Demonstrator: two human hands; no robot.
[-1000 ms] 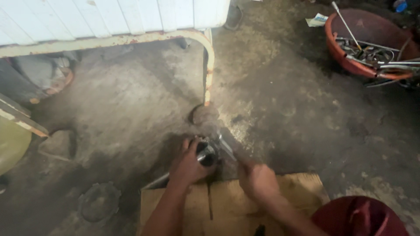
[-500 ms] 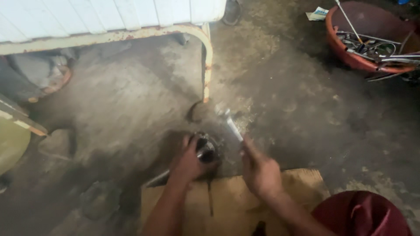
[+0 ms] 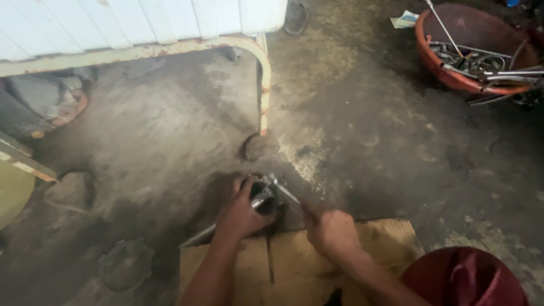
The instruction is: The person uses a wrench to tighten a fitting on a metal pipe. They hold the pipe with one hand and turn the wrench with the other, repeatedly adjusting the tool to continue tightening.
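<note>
My left hand [image 3: 242,212] grips a small dark metal cylinder part [image 3: 262,197] that rests on the dirty concrete floor at the far edge of a cardboard sheet [image 3: 374,249]. My right hand [image 3: 331,232] is closed around a thin metal tool [image 3: 282,190] whose tip lies against the top of the part. A metal bar [image 3: 198,237] sticks out to the left below my left wrist.
A rusty white tube frame [image 3: 262,85] stands just beyond the part, with its foot on a round pad [image 3: 259,146]. A red basin [image 3: 473,48] of metal tools sits far right. A dark red bucket [image 3: 464,277] is near right, and stones [image 3: 71,190] lie at left.
My right hand has swung the tool down from a raised angle, so its tip now lies low against the part. My left hand has kept its hold.
</note>
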